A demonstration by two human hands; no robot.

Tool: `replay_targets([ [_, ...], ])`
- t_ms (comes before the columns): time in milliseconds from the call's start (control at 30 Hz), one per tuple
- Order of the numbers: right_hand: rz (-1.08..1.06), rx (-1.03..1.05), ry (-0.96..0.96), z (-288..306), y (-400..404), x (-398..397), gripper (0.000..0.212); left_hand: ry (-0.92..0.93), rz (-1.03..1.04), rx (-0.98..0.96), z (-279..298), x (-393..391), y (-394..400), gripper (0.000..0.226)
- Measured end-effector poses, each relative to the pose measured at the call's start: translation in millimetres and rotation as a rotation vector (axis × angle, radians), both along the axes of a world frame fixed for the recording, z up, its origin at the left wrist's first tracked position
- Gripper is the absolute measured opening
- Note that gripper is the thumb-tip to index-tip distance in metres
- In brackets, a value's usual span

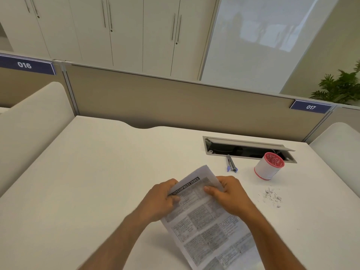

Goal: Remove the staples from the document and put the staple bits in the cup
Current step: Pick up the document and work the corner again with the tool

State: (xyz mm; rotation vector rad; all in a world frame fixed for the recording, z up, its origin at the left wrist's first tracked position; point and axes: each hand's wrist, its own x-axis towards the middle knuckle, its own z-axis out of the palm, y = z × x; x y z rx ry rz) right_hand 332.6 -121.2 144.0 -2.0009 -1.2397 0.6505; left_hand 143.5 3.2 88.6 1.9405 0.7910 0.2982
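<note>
head camera is showing both hands gripping the top end of one printed document (pixel 204 221), which is lying at an angle on the white desk (pixel 97 172) and running back toward the person from the grip. left hand (pixel 161 199) is curling over the left top corner, fingers pinching the edge by the dark heading; right hand (pixel 228 193) is pinching the right top corner, thumb lying flat on the print and the top sheet lifting up between the two grips. whether a staple is sitting under either grip i cannot tell. judging by the curl, the paper is thin, light and floppy, likely to tear if pulled hard, so taking hold close beside the staple, right at the corner, looks safest. staple bits (pixel 271 197) are lying loose in one small scatter on the desk, right of the right hand's grip and apart from it; they look tiny, sharp and easy to lose, too many to count. one red and white cup (pixel 269 166) is standing beyond the scatter, further right of the grips. one staple remover (pixel 230 164) is lying just beyond the right hand, untouched.
</note>
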Motion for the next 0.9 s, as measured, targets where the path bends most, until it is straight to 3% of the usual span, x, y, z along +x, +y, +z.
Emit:
replay_targets([
  [333, -0.23, 0.17, 0.469, -6.1, -15.5, 9.1, 0.017, -0.28, 0.247, -0.356, 2.6, -13.3, 3.8, 0.013],
  [500, -0.293, 0.226, 0.533, -16.8, -16.1, 6.6, 0.02, -0.369, 0.261, -0.451, 8.1, -2.5, -14.5, 0.026],
  [900, -0.374, 0.286, 0.57, -36.0, -15.0, 4.0, 0.017, -0.427, 0.473, -0.495, 0.3, 15.5, -26.4, 0.027],
])
